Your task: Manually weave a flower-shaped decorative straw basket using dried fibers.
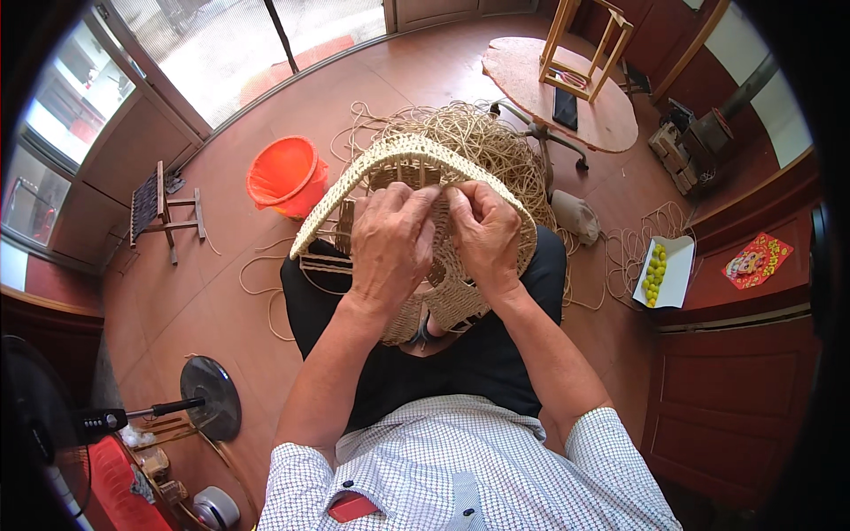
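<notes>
A woven cord basket (409,149) with a thick, pale braided rim rests on my lap between my knees. My left hand (390,237) is closed, its thumb and fingers pinched at the weave just under the far part of the rim. Close beside it, my right hand (486,232) pinches the same area with thumb and curled forefinger. The fingertips almost meet, and any thin strand between them is too small to make out. Openwork strands and gaps show in the basket's side around both hands. Behind the basket lies a large tangled heap of tan cord (474,133).
An orange bucket (285,175) stands left of the basket. A low wooden stool (164,212) is farther left. A round table (513,66) at the back right bears a wooden frame (580,53) and a phone (565,109). Green fruit (653,276) lies in a white tray (680,276) at right.
</notes>
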`<state>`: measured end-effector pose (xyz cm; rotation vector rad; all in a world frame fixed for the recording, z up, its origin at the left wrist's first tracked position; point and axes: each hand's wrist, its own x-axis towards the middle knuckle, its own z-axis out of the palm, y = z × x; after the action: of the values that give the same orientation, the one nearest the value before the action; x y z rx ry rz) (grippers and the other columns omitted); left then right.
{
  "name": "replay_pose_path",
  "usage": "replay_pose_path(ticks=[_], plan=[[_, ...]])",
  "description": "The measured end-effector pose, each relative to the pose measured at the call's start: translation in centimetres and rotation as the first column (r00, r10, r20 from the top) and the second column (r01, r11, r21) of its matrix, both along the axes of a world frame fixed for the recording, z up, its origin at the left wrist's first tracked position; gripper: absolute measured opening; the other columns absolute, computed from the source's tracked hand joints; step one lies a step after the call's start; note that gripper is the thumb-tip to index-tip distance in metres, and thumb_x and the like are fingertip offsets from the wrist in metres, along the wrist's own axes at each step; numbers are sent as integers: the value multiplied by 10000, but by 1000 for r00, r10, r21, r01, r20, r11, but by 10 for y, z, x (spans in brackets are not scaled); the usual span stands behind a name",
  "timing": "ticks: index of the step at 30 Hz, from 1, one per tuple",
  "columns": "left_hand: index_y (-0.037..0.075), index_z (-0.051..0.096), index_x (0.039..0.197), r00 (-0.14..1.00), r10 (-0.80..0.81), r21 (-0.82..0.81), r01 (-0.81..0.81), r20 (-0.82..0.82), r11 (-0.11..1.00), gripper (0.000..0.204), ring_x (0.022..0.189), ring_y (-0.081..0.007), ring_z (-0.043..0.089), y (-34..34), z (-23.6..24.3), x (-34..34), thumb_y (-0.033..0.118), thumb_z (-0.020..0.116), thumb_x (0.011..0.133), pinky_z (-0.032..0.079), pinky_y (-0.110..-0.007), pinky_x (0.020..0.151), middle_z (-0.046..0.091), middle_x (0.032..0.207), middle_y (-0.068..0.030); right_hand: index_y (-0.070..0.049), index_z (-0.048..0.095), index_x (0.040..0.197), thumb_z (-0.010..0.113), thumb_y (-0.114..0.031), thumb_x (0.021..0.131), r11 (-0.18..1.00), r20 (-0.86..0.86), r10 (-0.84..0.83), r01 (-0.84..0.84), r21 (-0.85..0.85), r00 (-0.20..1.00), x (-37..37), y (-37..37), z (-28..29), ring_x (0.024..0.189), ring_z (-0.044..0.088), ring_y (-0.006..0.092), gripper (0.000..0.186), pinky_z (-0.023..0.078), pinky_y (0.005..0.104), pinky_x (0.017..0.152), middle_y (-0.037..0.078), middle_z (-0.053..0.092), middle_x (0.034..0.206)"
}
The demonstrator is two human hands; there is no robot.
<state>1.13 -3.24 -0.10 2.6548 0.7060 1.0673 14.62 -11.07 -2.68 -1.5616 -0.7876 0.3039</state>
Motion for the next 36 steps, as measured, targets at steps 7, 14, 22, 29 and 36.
replay_pose_path(ticks=[7, 14, 22, 29, 36], plan=[[46, 798, 1228, 893, 208, -275, -100, 399, 956, 202, 900, -209, 689, 28, -9, -53, 31, 685, 1061, 550, -359, 805, 731, 1054, -89, 10, 780, 1160, 667, -195, 1140, 992, -136, 118, -122, -21, 984, 3, -6, 20, 530, 587, 63, 235, 483, 268, 517, 4, 657, 677], [-17, 771, 1229, 852, 423, -428, -273, 308, 862, 173, 1042, -135, 694, 33, -33, -97, 55, 671, 1107, 565, -306, 960, 745, 1156, -57, 23, 786, 1072, 722, -200, 1105, 999, 31, 38, -38, -14, 999, 4, 9, -2, 580, 566, 104, 234, 465, 325, 565, 75, 650, 668], [7, 766, 1271, 814, 514, -506, -335, 269, 795, 340, 1082, -242, 707, 27, -73, -138, 259, 553, 1189, 538, -375, 1000, 746, 1165, -115, -15, 804, 1061, 714, -221, 1113, 995, 150, 0, 15, -96, 989, 7, -3, 21, 568, 618, 122, 230, 486, 310, 538, 84, 739, 741], [1, 735, 1272, 829, 515, -403, -404, 218, 821, 293, 1211, -330, 690, 9, -81, -155, 211, 555, 1176, 522, -419, 1078, 719, 1265, -163, -85, 755, 1253, 703, -68, 995, 997, 733, 36, 30, -76, 679, 48, -3, 33, 1120, 707, 346, 264, 573, 455, 981, 151, 747, 1175], [33, 754, 1259, 871, 488, -65, -485, 56, 872, 234, 1271, -370, 648, -19, -84, -147, 162, 648, 1094, 458, -499, 1146, 709, 1311, -186, -46, 727, 1195, 748, -20, 942, 994, 698, 109, -94, -60, 708, 70, 22, 14, 1101, 710, 412, 255, 573, 502, 971, 178, 720, 1121]])
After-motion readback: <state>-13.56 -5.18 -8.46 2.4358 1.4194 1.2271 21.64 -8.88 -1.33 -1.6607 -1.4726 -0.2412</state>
